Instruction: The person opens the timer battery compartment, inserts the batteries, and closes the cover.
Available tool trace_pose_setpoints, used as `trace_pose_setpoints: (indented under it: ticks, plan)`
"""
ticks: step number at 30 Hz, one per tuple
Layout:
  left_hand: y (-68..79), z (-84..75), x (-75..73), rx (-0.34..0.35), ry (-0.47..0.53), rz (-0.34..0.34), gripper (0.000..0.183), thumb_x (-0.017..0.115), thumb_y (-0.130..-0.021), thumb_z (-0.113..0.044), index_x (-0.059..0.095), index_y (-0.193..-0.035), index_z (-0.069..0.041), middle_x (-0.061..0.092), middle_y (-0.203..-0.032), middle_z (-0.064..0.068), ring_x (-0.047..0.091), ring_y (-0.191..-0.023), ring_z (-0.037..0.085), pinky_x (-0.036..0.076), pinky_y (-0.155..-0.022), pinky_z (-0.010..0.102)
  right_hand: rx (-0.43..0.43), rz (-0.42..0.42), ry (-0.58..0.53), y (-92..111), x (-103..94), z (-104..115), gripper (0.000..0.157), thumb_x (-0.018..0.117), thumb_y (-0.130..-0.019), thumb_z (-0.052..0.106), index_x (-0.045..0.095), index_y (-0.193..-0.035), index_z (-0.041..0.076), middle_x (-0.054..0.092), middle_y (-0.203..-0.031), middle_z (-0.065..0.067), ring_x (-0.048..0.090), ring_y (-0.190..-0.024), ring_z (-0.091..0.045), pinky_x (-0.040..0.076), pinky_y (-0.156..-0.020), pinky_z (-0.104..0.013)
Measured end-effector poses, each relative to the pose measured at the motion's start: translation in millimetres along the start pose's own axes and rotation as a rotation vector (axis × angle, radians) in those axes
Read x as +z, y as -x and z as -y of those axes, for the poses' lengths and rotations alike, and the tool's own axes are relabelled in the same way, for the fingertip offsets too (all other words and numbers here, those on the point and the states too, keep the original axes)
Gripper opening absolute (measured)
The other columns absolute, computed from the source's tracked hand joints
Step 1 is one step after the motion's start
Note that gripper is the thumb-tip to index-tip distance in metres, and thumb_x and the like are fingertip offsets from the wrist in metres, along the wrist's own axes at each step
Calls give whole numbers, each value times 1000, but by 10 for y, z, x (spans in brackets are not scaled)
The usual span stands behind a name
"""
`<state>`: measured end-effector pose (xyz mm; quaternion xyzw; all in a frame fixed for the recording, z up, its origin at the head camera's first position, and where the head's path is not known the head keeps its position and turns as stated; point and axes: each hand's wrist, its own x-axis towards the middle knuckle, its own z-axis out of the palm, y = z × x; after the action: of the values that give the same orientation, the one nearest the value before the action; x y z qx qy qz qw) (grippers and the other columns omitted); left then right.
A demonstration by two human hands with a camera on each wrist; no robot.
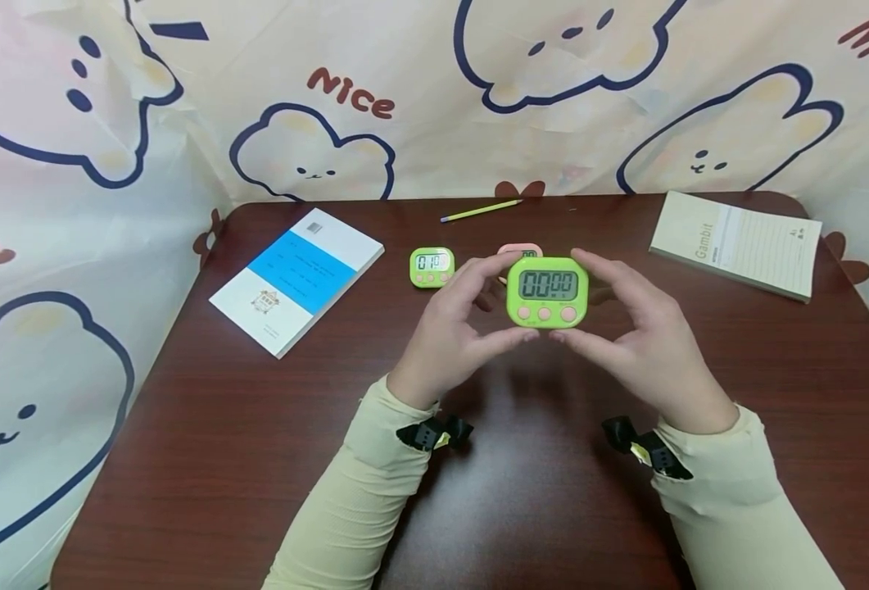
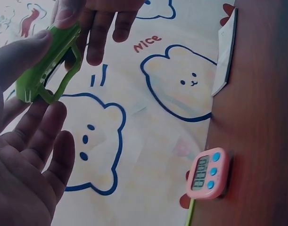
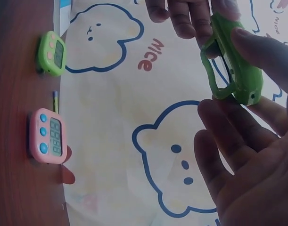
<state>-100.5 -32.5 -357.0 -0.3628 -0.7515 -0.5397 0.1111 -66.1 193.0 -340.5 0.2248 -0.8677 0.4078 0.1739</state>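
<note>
A green digital timer (image 1: 548,287) with pink buttons is held up above the table, its display reading zeros toward the head camera. My left hand (image 1: 452,324) pinches its left side between thumb and index finger. On the opposite side, my right hand (image 1: 636,336) pinches it the same way. From the wrist views, a green stand loop (image 2: 74,75) juts from the timer's back. Behind the held timer, a pink timer (image 3: 48,136) with blue buttons stands on the table, mostly hidden in the head view. A second green timer (image 1: 432,268) stands to the left of it.
A blue-and-white book (image 1: 297,279) lies at the left of the brown table (image 1: 537,492). Toward the right back lies a cream notepad (image 1: 736,246). A green pencil (image 1: 481,211) rests near the back edge, before a patterned cloth (image 1: 419,164).
</note>
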Motion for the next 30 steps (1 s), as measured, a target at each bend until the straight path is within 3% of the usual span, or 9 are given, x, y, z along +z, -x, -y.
trace_pose_setpoints:
  ticks: [3,9,15,19,21,26,30]
  plan:
    - [-26,25,76,-6,16,-2,75,86,-80,-11,48,-146,-12,57,-134,1,56,-98,11,54,-78,34,31,14,15,0,-51,-31,88,89,-71,-2,50,-147,14,65,-124,-4,62,-94,-13,49,-66,-11]
    - [-48,49,199,-83,-16,-5,77,86,-80,-9,47,-147,-10,58,-115,4,58,-92,9,52,-81,23,108,58,8,-7,-138,-80,82,88,-75,4,50,-147,14,63,-127,-8,61,-94,-18,49,-52,-15]
    - [-3,158,310,-137,-23,-4,75,85,-82,-11,47,-147,-9,57,-108,4,56,-92,12,52,-80,21,156,114,13,11,-130,-193,79,88,-77,10,50,-147,11,61,-132,-11,62,-97,-25,50,-57,-13]
    - [60,281,482,-197,58,-4,74,83,-83,-8,47,-148,-8,60,-115,6,62,-95,12,54,-85,20,194,150,33,95,-99,-373,77,87,-79,14,50,-146,10,62,-131,-12,64,-96,-28,52,-61,-16]
    - [51,339,580,-231,114,0,72,81,-84,-6,47,-148,-5,61,-120,9,65,-98,13,55,-87,20,202,157,61,132,-93,-501,76,87,-79,15,50,-146,9,64,-125,-12,65,-95,-28,55,-64,-23]
    - [-114,467,779,-324,101,32,67,80,-86,-7,51,-146,-6,58,-126,9,66,-97,7,55,-85,18,226,178,128,138,-121,-860,74,85,-82,15,48,-146,7,65,-121,-14,67,-93,-29,57,-76,-46]
    - [-274,599,913,-377,19,63,65,80,-86,-9,52,-145,-8,56,-125,8,66,-96,5,53,-81,13,273,229,181,47,-160,-1116,71,84,-83,17,48,-144,7,63,-126,-16,65,-100,-32,53,-85,-52]
